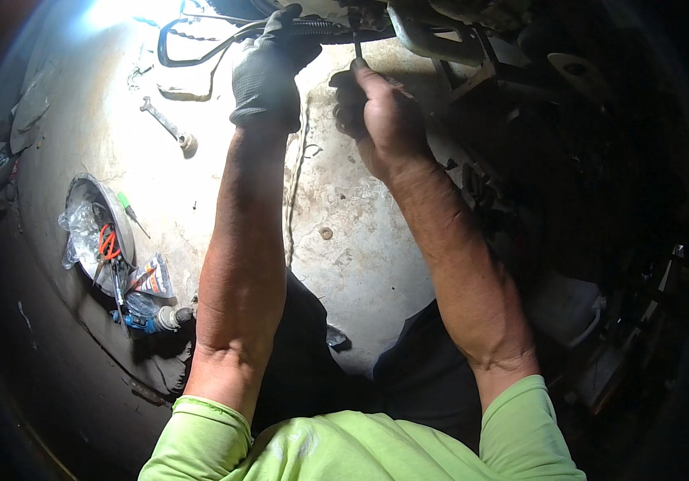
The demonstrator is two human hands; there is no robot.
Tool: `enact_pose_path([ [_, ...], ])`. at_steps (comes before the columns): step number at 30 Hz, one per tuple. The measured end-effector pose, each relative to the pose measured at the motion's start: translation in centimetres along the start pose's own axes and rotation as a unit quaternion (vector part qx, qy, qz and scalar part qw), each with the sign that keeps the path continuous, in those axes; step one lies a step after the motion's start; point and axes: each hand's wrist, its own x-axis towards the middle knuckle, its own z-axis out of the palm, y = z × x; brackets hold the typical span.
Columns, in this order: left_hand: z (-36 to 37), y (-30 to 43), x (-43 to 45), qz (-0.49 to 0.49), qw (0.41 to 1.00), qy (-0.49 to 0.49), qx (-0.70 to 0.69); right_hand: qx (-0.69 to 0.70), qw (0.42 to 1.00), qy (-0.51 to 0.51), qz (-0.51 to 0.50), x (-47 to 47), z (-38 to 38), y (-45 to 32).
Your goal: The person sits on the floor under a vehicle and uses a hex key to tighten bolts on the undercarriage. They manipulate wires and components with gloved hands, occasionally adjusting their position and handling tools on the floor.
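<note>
In a grey knit work glove, my left hand [269,75] is raised at the top against a spring-wrapped hose or cable [319,27] on the underside of a machine; whether its fingers grip it is unclear. To its right, my bare right hand [388,108] holds a thin metal tool [357,45] pointing up, thumb along it, with its tip hidden among dark machine parts [368,15]. A bent dark tube [167,45] runs left from my gloved hand. A pale curved metal bracket [428,39] lies to the right of the tool.
A wrench [164,120] lies on the concrete floor, left of my forearm. Further down are a green-handled screwdriver [131,210], a tilted bowl [125,231] with plastic bags and orange-handled pliers [108,240], and a blue power tool [146,321]. A whitish jug [567,309] stands right, in shadow.
</note>
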Motion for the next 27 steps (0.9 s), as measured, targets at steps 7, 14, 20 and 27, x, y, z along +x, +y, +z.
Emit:
enact_pose_path([
  [7, 0.0, 0.0, -0.1, 0.057, 0.985, -0.002, 0.165, 0.239, 0.958, -0.057, 0.149, 0.0, 0.5, -0.5],
  [14, -0.2, 0.3, -0.6, 0.045, 0.990, 0.001, 0.137, 0.402, 0.872, -0.157, 0.232, 0.3, -0.3, -0.5],
  [20, -0.1, 0.6, -0.7, 0.032, 0.994, 0.003, 0.107, 0.410, 0.870, -0.113, 0.249, 1.6, -1.0, -1.1],
  [27, 0.2, 0.7, -0.6, 0.026, 0.995, 0.003, 0.091, 0.499, 0.815, -0.108, 0.274, 1.6, -0.8, -1.2],
])
